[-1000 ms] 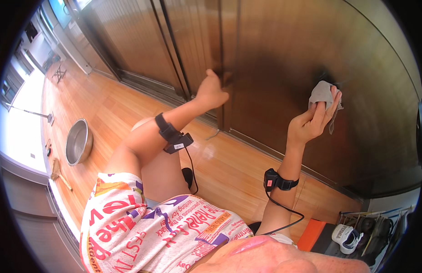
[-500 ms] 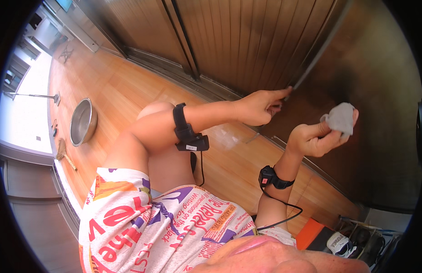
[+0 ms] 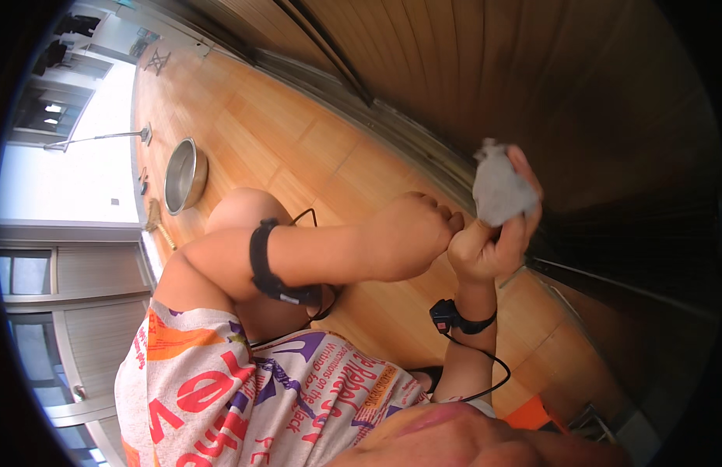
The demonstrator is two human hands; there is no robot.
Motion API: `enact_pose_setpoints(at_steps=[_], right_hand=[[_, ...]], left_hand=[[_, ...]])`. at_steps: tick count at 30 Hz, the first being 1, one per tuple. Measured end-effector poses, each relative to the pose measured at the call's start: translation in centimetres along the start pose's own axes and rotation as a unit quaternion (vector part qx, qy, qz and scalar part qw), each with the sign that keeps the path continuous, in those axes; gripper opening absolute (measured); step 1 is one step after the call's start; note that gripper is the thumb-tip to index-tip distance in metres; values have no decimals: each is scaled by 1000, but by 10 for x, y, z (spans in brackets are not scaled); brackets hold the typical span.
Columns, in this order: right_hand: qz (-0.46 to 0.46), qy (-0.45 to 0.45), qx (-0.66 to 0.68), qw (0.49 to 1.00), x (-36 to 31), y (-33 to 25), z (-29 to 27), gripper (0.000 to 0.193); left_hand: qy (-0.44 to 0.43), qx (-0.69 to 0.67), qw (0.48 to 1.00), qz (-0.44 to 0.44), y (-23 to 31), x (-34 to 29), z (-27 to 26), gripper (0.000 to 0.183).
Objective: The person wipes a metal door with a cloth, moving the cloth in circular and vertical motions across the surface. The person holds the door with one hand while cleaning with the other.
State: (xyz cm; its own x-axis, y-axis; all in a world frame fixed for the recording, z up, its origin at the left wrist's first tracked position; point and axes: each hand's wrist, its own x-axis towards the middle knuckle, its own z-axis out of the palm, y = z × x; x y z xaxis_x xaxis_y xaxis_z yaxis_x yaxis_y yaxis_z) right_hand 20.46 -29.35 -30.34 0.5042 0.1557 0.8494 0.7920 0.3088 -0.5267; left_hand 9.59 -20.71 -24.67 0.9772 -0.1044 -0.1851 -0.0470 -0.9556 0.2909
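A crumpled grey cloth (image 3: 501,187) is gripped in my right hand (image 3: 505,241), its thumb and fingers bent round it. It is held up in front of a dark brown panelled door (image 3: 610,117). My left hand (image 3: 411,237) is closed in a fist just left of my right wrist. Its fingertips are turned away, so anything inside them is hidden. Black straps with small devices circle both forearms, and a cable runs from the right one (image 3: 454,317).
On the wood-look floor (image 3: 275,132) at the left stand a metal basin (image 3: 186,177) and a short brush (image 3: 160,224). Farther off are a long-handled tool (image 3: 104,138) and a folding stool (image 3: 156,61). A door track (image 3: 408,132) runs along the panels. Something orange (image 3: 532,412) lies at lower right.
My left hand has come away from the panel's edge, back toward me, and closed into a fist. My right hand has moved left with the cloth. The whole view has shifted.
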Motion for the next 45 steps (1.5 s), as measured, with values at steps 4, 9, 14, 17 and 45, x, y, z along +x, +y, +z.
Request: enact_pose_setpoints(at_steps=[4,9,14,17,45], right_hand=[[207,-34,185,960,-16,18,22,25],[298,-75,269,913,-23,79,40,23],[527,-72,267,804,-59,128,43,31],[642,-123,181,735,-79,130,24,35],[308,-190,-219,906,417,-9,246,31]], left_hand=[[-171,69,980,-70,18,-16,13,31],[-249,29,966,-65,10,4,41,47],[-296,-7,948,-121,-26,47,83,40],[-248,-115,932,-237,-61,78,113,33],[502,-139,799,-299,-233,40,-400,34]])
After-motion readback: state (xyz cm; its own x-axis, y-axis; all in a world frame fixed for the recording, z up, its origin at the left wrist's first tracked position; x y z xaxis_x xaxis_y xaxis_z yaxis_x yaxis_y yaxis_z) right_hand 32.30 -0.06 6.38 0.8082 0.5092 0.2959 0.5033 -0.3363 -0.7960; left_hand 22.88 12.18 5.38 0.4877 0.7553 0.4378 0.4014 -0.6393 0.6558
